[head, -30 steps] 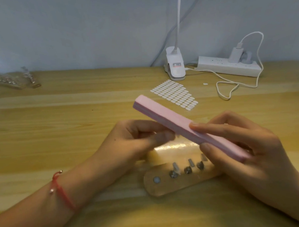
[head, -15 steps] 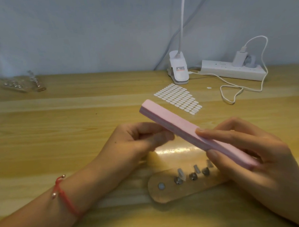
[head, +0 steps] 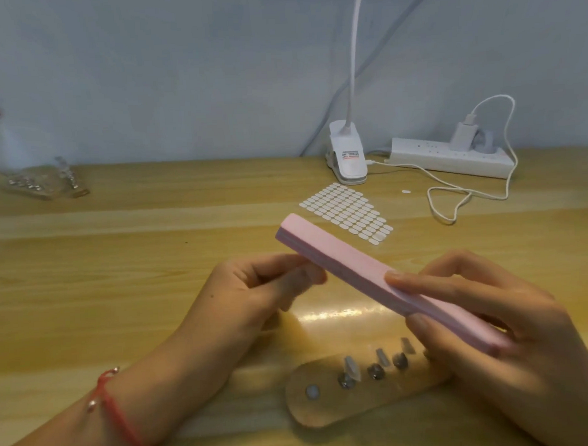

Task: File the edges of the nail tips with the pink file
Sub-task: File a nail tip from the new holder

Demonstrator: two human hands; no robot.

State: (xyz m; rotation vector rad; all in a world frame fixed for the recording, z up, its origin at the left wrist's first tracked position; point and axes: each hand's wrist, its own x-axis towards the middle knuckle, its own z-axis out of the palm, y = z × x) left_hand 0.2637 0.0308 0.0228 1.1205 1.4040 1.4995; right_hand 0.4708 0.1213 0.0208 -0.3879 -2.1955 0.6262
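Grips the long pink block file [head: 372,273] by its near end with the right hand [head: 492,332], forefinger along the top, far end raised aslant above the light wooden table [head: 119,264]. Curls the left hand [head: 255,292] just under the file, thumb against forefinger; cannot tell what, if anything, sits in the pinch. Below: rounded wooden holder board [head: 327,410] carrying clear nail tips [head: 351,367] on metal studs. Behind: sheet of white oval stickers [head: 347,210].

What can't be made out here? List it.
All head view.
- What the left hand pinches, if anything: hidden by its fingers and the pink file.
- The wooden holder's right end: under the right hand.
- The lamp clip's label: too small to read.
- The clear bag's contents: blurred.
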